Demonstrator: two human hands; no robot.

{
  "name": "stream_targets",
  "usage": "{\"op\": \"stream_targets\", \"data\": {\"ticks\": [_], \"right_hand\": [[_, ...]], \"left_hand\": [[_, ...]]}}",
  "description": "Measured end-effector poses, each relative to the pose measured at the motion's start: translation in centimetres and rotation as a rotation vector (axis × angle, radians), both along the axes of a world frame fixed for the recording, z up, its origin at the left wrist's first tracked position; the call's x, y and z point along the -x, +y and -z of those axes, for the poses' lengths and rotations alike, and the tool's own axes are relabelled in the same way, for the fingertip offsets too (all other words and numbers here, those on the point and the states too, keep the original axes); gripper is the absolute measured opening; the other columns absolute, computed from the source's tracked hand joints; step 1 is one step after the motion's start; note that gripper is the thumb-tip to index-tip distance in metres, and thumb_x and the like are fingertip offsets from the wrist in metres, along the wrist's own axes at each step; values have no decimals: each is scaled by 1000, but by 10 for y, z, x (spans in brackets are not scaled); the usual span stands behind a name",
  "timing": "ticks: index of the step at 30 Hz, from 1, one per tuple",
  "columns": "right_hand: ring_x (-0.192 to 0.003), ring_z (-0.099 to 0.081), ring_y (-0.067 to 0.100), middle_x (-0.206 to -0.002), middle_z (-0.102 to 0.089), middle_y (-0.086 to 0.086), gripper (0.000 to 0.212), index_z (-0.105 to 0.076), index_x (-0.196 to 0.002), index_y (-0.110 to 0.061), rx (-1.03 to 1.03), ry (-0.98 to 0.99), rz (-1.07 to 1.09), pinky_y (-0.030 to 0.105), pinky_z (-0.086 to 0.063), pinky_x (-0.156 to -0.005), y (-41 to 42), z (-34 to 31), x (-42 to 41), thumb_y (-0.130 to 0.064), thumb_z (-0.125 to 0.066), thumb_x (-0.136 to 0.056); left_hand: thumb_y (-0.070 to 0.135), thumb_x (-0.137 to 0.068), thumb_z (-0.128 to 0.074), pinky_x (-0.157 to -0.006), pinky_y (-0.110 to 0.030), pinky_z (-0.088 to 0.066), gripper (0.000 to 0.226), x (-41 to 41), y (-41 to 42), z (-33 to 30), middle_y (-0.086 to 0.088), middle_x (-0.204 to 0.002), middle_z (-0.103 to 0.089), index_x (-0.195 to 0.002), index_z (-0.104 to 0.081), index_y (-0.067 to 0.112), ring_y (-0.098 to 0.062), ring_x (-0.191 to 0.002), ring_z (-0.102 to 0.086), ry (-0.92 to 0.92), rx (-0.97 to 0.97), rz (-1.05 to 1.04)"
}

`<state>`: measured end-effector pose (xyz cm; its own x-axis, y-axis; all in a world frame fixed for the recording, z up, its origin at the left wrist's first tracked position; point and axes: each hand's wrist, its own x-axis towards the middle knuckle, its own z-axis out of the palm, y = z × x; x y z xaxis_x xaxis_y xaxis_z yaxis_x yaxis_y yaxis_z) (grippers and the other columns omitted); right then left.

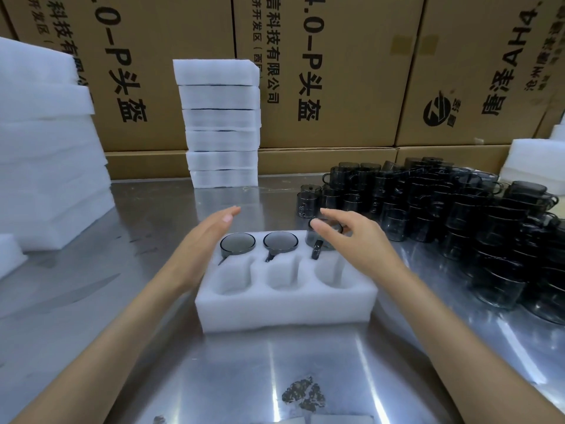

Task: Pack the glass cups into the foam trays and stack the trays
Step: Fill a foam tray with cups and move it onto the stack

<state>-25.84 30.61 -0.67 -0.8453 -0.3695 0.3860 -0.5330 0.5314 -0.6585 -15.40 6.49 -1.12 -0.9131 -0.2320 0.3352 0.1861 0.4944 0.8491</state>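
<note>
A white foam tray [284, 307] with six pockets lies on the steel table in front of me. Two dark glass cups [238, 243] [280, 241] sit in its back-left and back-middle pockets, handles toward me. A third glass cup [319, 244] stands higher over the back-right pocket. My right hand [357, 237] holds it from above, thumb and fingers around its rim. My left hand [208, 234] hovers flat beside the tray's back-left corner, fingers straight, holding nothing. The three front pockets hold no cups.
A large pile of stacked dark glass cups [458, 215] fills the table's right side. A tall stack of foam trays [221, 123] stands behind the tray. More foam [46, 148] is piled at left and far right [532, 160]. Cardboard boxes [336, 71] wall the back.
</note>
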Motion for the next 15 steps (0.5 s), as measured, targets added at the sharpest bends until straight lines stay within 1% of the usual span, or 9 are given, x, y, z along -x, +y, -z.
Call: {"op": "stream_targets", "data": {"ticks": [2,4,6,7,8,10,12,13,15], "right_hand": [[-116,-49,4,-124,-58,-19,42,-56,-128,-37,45,23,-19,30,-38,-96,3,-1,-3,-53,-38,-94],[-127,-41,0,-134,-52,-19,45,-55,-131,-31,63,73,-47,26,-32,-102,6,-3,-6,-42,-30,-95],[-133,-32,-4,-141,-44,-20,52,-48,-137,-29,-13,98,-86,20,-24,-107,7,-5,-7,-36,-25,-91],[-136,-26,-4,-146,-38,-21,51,-43,-141,-29,-89,103,-113,19,-19,-110,6,-4,-7,-34,-25,-94],[-139,-20,-4,-149,-31,-20,48,-37,-144,-28,-179,104,-144,20,-15,-112,5,-3,-7,-29,-25,-97],[-141,-12,-3,-154,-20,-18,47,-27,-148,-27,-339,59,-204,22,-9,-114,5,0,-5,-25,-24,-101],[-142,-8,-3,-156,-13,-19,48,-22,-150,-28,-421,-43,-247,21,-6,-113,5,3,-3,-28,-21,-102],[-142,-7,-3,-156,-11,-19,48,-20,-150,-28,-447,-80,-260,21,-5,-113,5,3,-3,-29,-19,-102],[-142,-4,-3,-156,-7,-20,48,-16,-150,-28,-495,-93,-267,24,-5,-115,5,2,-2,-30,-18,-102]], "left_hand": [[58,-86,-34,-106,-15,-21,45,0,9,-12,27,-141,-41,-128,-46,46,15,-129,-30,-1,97,58],[59,-92,-35,-110,-16,-18,47,2,22,-22,29,-144,-35,-136,-42,43,16,-132,-25,-25,218,132],[51,-96,-32,-110,-9,-9,49,7,38,-29,29,-149,-23,-144,-32,38,15,-136,-16,-65,383,217],[45,-99,-29,-110,-8,-4,48,11,46,-32,30,-150,-17,-146,-27,36,13,-138,-10,-96,476,253],[40,-101,-26,-112,-11,-1,46,15,54,-34,29,-151,-13,-147,-22,36,11,-139,-5,-129,572,278],[35,-103,-20,-116,-24,2,45,24,64,-34,27,-153,-11,-148,-19,35,7,-141,-1,-201,729,300],[32,-104,-16,-116,-29,2,45,29,67,-28,23,-154,-15,-149,-23,33,3,-143,-3,-277,794,307],[30,-104,-16,-116,-29,1,46,29,67,-25,22,-154,-16,-148,-25,32,1,-143,-5,-300,793,312],[27,-104,-16,-115,-28,0,46,28,66,-20,23,-154,-16,-148,-25,32,1,-143,-7,-307,780,313]]}}
